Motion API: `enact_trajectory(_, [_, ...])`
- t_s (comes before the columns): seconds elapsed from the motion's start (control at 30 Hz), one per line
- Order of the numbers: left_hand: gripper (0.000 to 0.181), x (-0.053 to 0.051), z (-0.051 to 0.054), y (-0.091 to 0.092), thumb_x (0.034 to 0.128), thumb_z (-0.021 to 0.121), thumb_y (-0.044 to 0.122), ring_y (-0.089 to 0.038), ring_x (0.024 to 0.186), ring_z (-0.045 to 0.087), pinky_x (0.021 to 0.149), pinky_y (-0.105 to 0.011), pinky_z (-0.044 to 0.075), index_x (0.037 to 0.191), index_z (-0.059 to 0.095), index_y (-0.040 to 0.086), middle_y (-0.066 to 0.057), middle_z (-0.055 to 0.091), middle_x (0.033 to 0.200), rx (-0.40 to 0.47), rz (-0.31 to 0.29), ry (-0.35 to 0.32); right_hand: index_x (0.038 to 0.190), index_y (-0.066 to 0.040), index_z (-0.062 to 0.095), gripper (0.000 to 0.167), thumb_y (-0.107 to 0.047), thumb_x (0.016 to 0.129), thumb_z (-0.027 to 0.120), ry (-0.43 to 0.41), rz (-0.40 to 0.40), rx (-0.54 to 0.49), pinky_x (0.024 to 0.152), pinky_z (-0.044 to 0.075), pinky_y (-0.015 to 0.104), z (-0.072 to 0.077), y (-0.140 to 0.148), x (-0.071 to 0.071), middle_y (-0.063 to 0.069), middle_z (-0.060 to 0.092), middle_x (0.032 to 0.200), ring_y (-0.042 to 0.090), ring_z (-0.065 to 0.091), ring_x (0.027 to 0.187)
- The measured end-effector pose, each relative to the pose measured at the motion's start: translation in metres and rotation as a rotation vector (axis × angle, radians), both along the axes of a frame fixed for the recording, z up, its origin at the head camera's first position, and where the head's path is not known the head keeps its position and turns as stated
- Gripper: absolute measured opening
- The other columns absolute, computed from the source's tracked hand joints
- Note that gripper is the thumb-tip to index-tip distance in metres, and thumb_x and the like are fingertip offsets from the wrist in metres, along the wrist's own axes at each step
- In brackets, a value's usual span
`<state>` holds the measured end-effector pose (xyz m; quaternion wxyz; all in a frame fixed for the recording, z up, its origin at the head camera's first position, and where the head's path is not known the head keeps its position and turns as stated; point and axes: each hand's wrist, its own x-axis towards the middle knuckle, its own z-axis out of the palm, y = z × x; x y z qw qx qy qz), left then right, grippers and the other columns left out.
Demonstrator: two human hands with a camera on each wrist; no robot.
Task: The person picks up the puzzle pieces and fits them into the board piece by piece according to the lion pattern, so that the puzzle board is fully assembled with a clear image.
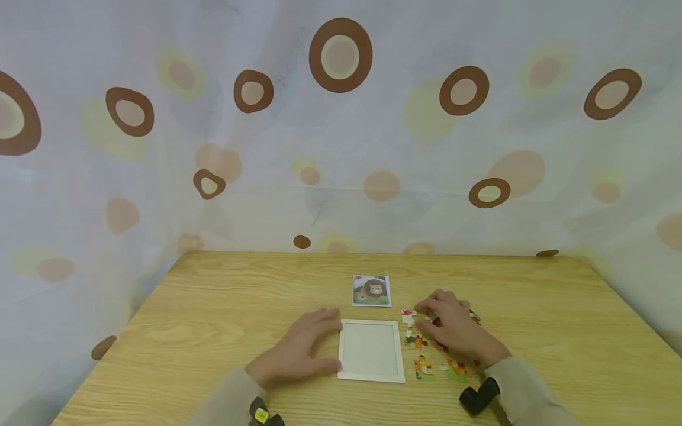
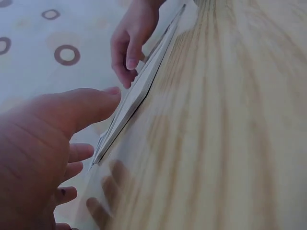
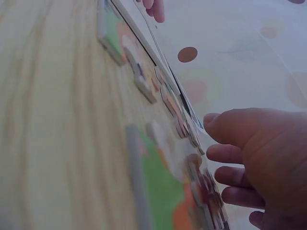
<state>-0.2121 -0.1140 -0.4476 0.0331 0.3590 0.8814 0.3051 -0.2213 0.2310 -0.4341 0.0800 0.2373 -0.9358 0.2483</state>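
Step in hand, as judged: sorting or selecting loose puzzle pieces (image 1: 424,368) before any is set into the white tray (image 1: 370,352). The tray lies flat at the lower centre of the head view with no piece inside it. The pieces lie face up on the tabletop (image 1: 213,307), just right of the tray, at the lower right of centre. A lion picture card (image 1: 371,291) lies above the tray, near the middle of the view, and probably serves as the reference.

Right hand (image 1: 450,325): over the pieces, thumb and fingers apart, no grip visible. Contact with a piece cannot be confirmed. Left hand (image 1: 303,349): released, blurred, fingers extended at the left edge of the tray; contact cannot be confirmed.

Next move, as judged: pinch one piece with the right hand, check it against the card, orient it, and lower it into the tray. The left hand could steady the rim.

Count:
- Tray: one.
- Card: one.
- Hands: two.
- Dark wrist devices (image 1: 479,396): two, one per wrist.
- Pieces: at least four; the exact number cannot be told because the right hand covers part of the group.
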Motion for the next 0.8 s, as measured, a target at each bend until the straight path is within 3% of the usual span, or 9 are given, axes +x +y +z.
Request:
enact_trajectory(0.23, [0.076, 0.001, 0.000, 0.003, 0.0825, 0.066, 0.053, -0.035, 0.146, 0.019, 0.116, -0.062, 0.006, 0.144, 0.043, 0.015, -0.007, 0.029, 0.157, -0.064, -0.025, -0.030, 0.106, -0.013, 0.069, 0.020, -0.025, 0.090, 0.068, -0.028, 0.003, 0.009, 0.074, 0.021, 0.039, -0.001, -0.007, -0.007, 0.000, 0.055, 0.102, 0.019, 0.043, 0.093])
enact_trajectory(0.5, [0.075, 0.003, 0.004, 0.006, 0.0833, 0.067, 0.050, -0.038, 0.145, 0.019, 0.114, -0.064, 0.005, 0.144, 0.043, 0.013, -0.007, 0.030, 0.157, -0.048, -0.028, -0.045, 0.098, -0.014, 0.067, 0.016, -0.025, 0.088, 0.071, -0.090, -0.023, 0.009, 0.075, 0.026, 0.042, 0.002, -0.008, -0.015, 0.002, 0.056, 0.101, 0.021, 0.043, 0.090])
enact_trajectory(0.8, [0.077, 0.002, 0.000, 0.006, 0.0827, 0.068, 0.050, -0.039, 0.144, 0.021, 0.113, -0.066, 0.007, 0.144, 0.043, 0.011, -0.007, 0.033, 0.155, -0.042, -0.022, -0.027, 0.098, -0.012, 0.059, 0.018, -0.025, 0.090, 0.068, -0.193, 0.008, -0.041, 0.079, 0.025, 0.049, 0.007, -0.009, -0.015, 0.002, 0.054, 0.095, 0.022, 0.044, 0.091])
